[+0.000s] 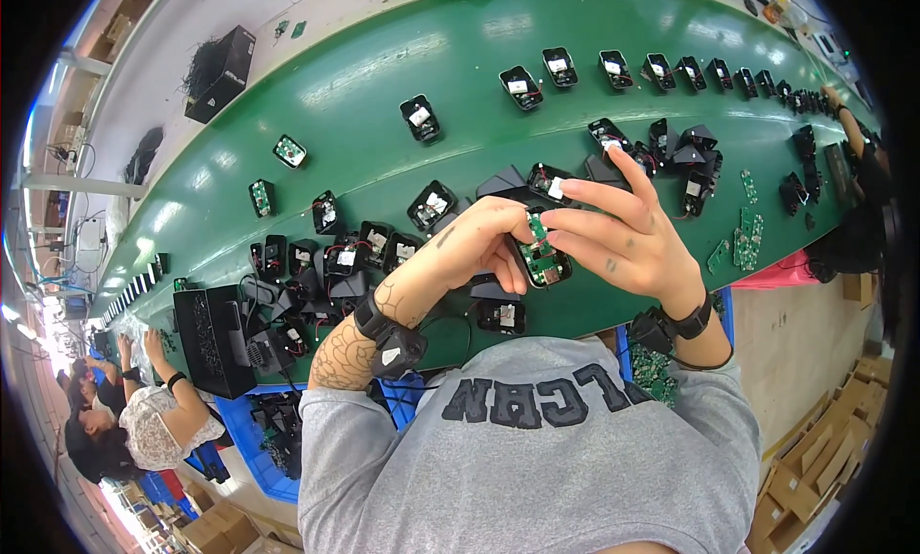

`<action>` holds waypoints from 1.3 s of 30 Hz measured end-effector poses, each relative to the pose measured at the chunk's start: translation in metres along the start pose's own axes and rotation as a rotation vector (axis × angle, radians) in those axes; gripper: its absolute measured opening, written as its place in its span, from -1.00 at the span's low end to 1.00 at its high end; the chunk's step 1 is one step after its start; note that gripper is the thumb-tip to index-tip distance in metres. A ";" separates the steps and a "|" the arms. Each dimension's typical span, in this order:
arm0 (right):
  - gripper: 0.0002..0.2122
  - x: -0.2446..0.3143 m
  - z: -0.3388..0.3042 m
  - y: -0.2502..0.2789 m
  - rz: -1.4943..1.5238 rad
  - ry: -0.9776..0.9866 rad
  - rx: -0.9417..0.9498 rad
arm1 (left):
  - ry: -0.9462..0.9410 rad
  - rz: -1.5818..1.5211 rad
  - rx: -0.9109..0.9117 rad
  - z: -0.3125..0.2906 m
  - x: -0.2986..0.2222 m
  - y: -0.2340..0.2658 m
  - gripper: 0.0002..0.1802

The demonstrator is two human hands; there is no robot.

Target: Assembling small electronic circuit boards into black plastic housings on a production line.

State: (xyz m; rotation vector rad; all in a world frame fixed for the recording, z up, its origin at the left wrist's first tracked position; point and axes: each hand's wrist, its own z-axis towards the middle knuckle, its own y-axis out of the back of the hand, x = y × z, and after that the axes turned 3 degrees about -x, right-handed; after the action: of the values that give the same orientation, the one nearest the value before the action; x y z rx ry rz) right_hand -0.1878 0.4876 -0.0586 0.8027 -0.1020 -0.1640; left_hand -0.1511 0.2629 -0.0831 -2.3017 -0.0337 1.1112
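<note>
A small black plastic casing (565, 273) with a green circuit board (544, 267) in it is up in front of my chest, over the bench's near edge. My left hand (484, 242) grips it from the left, thumb near the upper end and fingers curled at its side. From the right, my right hand (628, 230) reaches over it. Two of its fingertips press at a green board piece at the casing's upper end; the other fingers stretch away, and its thumb is hidden. Just beyond the fingers, another open casing (546, 182) with a white part inside rests on the bench.
On the green bench (355, 161) stand several open casings in a far row (520, 87) and a left cluster (347, 258). A black box (206, 338) holds small dark parts. Loose circuit boards (747, 238) lie right. Blue bins (251, 449) stand below. Co-workers sit at both ends.
</note>
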 end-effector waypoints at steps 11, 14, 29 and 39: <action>-0.81 0.008 -0.001 -0.006 0.071 -0.093 -0.059 | -0.010 0.038 0.014 -0.006 -0.005 -0.004 -0.72; -0.85 0.027 0.011 -0.002 0.233 -0.512 -0.055 | -0.218 0.221 -0.123 -0.013 -0.001 -0.017 -0.68; -0.87 0.032 -0.004 -0.042 0.309 -0.812 -0.368 | -0.888 0.698 -0.667 -0.002 0.029 -0.039 -0.38; -0.91 0.019 -0.074 0.010 0.754 -0.857 0.067 | -0.761 0.912 -0.951 -0.004 -0.029 0.021 -0.62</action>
State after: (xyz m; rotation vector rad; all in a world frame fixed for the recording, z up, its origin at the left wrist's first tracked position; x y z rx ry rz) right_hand -0.1571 0.5430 -0.1020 0.6674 -1.2048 0.2240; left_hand -0.1714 0.2356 -0.0716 -2.4871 0.2770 2.9037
